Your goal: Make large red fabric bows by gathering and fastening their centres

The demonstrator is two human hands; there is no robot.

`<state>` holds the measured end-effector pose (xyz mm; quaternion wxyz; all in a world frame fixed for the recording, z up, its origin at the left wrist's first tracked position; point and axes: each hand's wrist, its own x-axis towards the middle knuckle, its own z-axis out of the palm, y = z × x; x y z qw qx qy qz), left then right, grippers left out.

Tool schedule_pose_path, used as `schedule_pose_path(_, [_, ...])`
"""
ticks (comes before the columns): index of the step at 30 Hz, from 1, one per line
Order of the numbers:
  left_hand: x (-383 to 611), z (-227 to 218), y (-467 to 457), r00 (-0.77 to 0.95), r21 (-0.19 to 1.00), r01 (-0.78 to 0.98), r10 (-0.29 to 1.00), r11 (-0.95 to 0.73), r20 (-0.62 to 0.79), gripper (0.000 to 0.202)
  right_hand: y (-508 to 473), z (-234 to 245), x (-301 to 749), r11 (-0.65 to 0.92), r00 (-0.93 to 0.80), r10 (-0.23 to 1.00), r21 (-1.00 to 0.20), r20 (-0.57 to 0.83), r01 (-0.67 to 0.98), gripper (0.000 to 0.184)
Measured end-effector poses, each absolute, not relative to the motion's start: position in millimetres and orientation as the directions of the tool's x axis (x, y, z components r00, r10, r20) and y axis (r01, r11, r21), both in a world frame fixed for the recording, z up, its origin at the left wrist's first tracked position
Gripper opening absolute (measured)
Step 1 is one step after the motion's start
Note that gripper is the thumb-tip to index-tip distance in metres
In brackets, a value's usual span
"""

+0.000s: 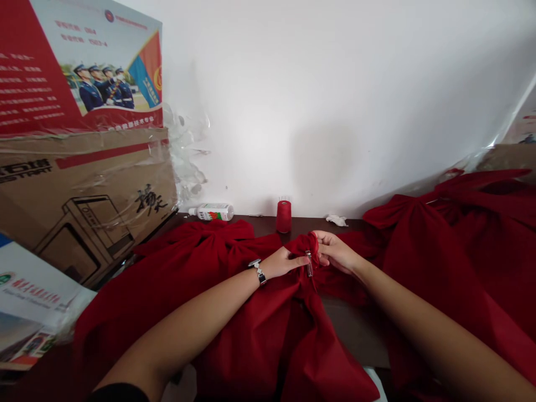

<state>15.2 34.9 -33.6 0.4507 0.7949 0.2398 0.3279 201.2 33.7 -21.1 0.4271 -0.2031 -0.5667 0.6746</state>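
Head view: single camera, looking forward and down at both hands over a dark tabletop (322, 225).
Back edge: tabletop meets white wall (335, 111); plastic sheet runs along the wall at far right.
Left edge: cardboard box (84, 195) leans in, under plastic, with red poster (79, 61) above it.
Right edge: heap of red cloth (460, 251) rises toward the wall.
Open room: narrow dark strip behind the hands, between cloth and wall; grey table patch (355, 329) just below right hand.
Back strip items: red thread spool (283, 216) upright just behind the hands; plastic bottle (213, 212) on its side further left; white tissue (337, 220) right of the spool.
Left hand (285, 262): fingers nearly straight, narrow, touching gathered red cloth (304, 245); metal piece (309, 263) just at fingertips, grip on it unclear; wristwatch (259, 273) on wrist.
Right hand (335, 252): fingers curled, holding top of the gathered red cloth.
Cloth position: bunched between both hands, main red cloth (268, 346) spread under forearms, over table edge.
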Motion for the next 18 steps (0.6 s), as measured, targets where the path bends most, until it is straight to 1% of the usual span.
schedule_pose_path(3, [15.3, -32.5, 35.1, 0.673, 0.872, 0.058, 0.664, -0.487, 0.326, 0.059, 33.9, -23.0, 200.5, -0.028, -0.533, 0.823, -0.923, 0.196, -0.383, 0.032])
schedule_pose_path(6, [15.6, -31.9, 35.6, 0.665, 0.873, 0.078, 0.677, -0.482, 0.315, 0.059, 34.6, -22.5, 201.1, -0.002, -0.507, 0.834, -0.917, 0.218, -0.398, 0.032])
schedule_pose_path(10, [15.5, -29.1, 34.3, 0.659, 0.869, 0.089, 0.683, -0.486, 0.315, 0.055, 35.1, -14.3, 205.7, 0.051, -0.501, 0.838, -0.945, 0.215, -0.322, 0.029])
schedule_pose_path(13, [14.4, -26.0, 31.8, 0.690, 0.880, 0.078, 0.662, -0.468, 0.292, 0.052, 35.3, -7.0, 210.3, 0.089, -0.465, 0.861, -0.962, 0.205, -0.259, 0.029])
schedule_pose_path(18, [13.0, -26.1, 30.0, 0.688, 0.889, 0.099, 0.676, -0.448, 0.264, 0.060, 37.8, -0.9, 217.5, 0.102, -0.351, 0.915, -0.954, 0.201, -0.281, 0.030])
